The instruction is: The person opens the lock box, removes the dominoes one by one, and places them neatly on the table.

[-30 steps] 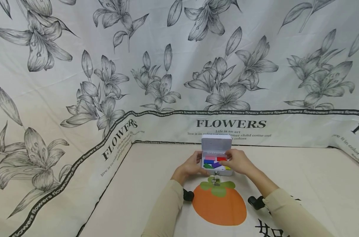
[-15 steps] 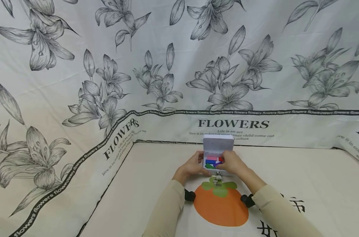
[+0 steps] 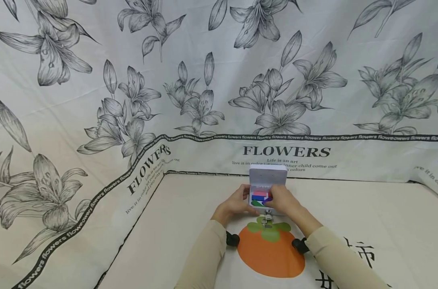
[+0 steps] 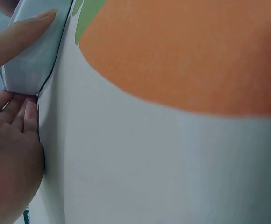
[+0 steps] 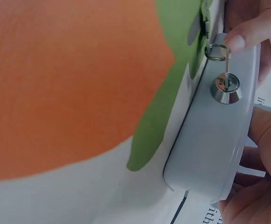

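A small light-grey metal cash box (image 3: 268, 176) stands on the table with its lid up. Inside lie several coloured pieces, among them a pink piece (image 3: 259, 193), a blue piece (image 3: 258, 198) and a green piece (image 3: 256, 203). My left hand (image 3: 237, 201) holds the box at its left side, thumb across the front wall. My right hand (image 3: 284, 199) reaches in from the right, its fingertips at a slanted purple piece (image 3: 267, 201) that they seem to pinch; the wrist view hides the fingertips. On the box front is a lock (image 5: 226, 88) with a key (image 5: 227, 65) and ring.
The tablecloth bears an orange fruit print (image 3: 271, 255) and black characters (image 3: 363, 253) at the right. Behind the box a flower-patterned curtain (image 3: 197, 156) hangs close. Black wrist devices show at the left (image 3: 232, 239) and right (image 3: 299, 245).
My right hand has moved left and further into the box, covering its right side and the red and yellow pieces. The purple piece is tilted more steeply. My left hand keeps its hold.
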Motion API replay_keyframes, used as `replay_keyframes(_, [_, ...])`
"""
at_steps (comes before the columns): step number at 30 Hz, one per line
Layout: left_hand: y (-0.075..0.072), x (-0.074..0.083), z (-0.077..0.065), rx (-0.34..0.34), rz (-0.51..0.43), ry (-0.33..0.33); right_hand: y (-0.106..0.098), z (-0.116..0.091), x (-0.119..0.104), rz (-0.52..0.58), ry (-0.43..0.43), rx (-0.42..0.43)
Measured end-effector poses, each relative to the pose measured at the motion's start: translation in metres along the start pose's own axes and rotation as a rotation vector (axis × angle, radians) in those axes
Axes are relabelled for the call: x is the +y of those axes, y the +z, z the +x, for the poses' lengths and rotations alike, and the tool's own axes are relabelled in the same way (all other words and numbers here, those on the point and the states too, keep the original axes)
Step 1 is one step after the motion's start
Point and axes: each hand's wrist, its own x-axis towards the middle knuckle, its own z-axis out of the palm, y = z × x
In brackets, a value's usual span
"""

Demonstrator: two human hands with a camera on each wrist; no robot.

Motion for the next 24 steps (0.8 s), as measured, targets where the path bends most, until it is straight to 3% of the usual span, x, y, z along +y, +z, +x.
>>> replay_keyframes(8, [-0.001,0.002,-0.003,0.006,-0.008,0.005,-0.005,-0.002,0.001,0.028,-0.056,-0.009])
replay_keyframes(17, [0.001,0.000,-0.002,0.011,0.006,-0.010,0.003,-0.001,0.001,0.045,-0.020,0.004])
replay_keyframes(24, [0.000,0.002,-0.001,0.010,-0.002,-0.002,0.009,0.005,0.002,0.020,0.055,0.047])
